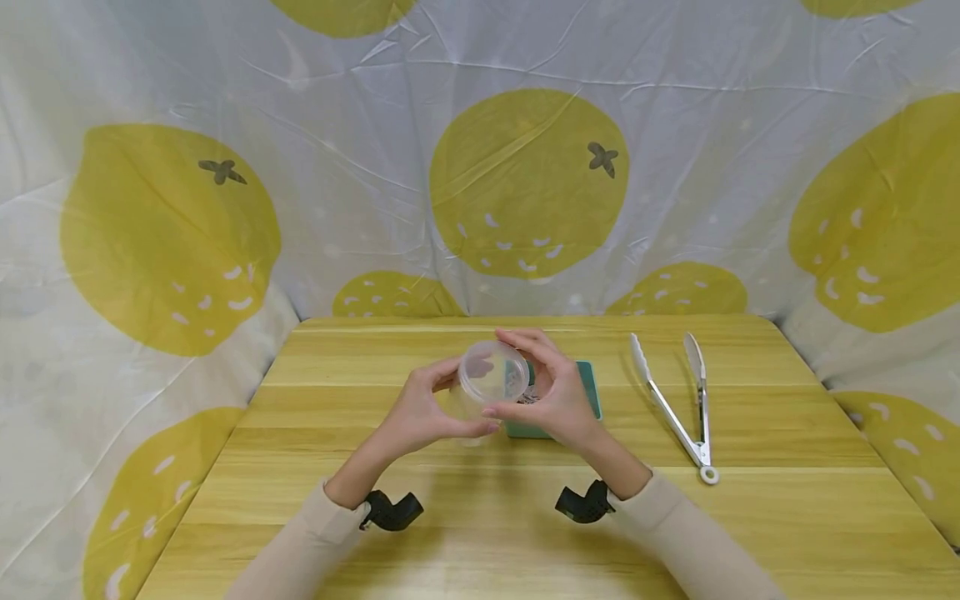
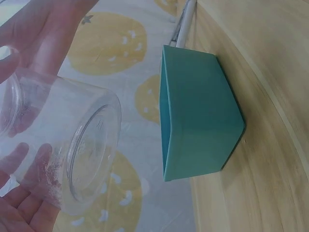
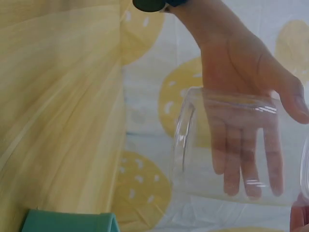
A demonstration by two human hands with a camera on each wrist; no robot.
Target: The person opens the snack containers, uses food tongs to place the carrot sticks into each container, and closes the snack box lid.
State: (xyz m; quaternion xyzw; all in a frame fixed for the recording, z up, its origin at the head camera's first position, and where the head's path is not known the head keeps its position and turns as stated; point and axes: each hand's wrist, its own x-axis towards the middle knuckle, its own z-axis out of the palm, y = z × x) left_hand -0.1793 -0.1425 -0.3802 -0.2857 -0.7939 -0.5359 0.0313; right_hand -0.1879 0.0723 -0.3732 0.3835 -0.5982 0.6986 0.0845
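A clear plastic jar (image 1: 491, 375) is held up over the table between both hands, its round mouth tilted upward toward the head view. My left hand (image 1: 427, 408) grips the jar's body, its fingers spread along the far side and thumb in front, as the right wrist view shows through the clear wall. Around the jar's top rim, my right hand (image 1: 558, 396) pinches with thumb and fingers. The jar's base shows ridged and bare in the left wrist view. Just behind and right of the jar stands a teal box (image 2: 200, 111), partly hidden by my right hand; small metallic pieces (image 1: 529, 395) show inside it.
Metal tongs (image 1: 678, 417) with white tips lie spread on the right side of the wooden table (image 1: 780, 517). A lemon-print cloth (image 1: 525, 50) hangs behind the table and along both sides. Black wrist mounts (image 1: 393, 510) sit on both forearms.
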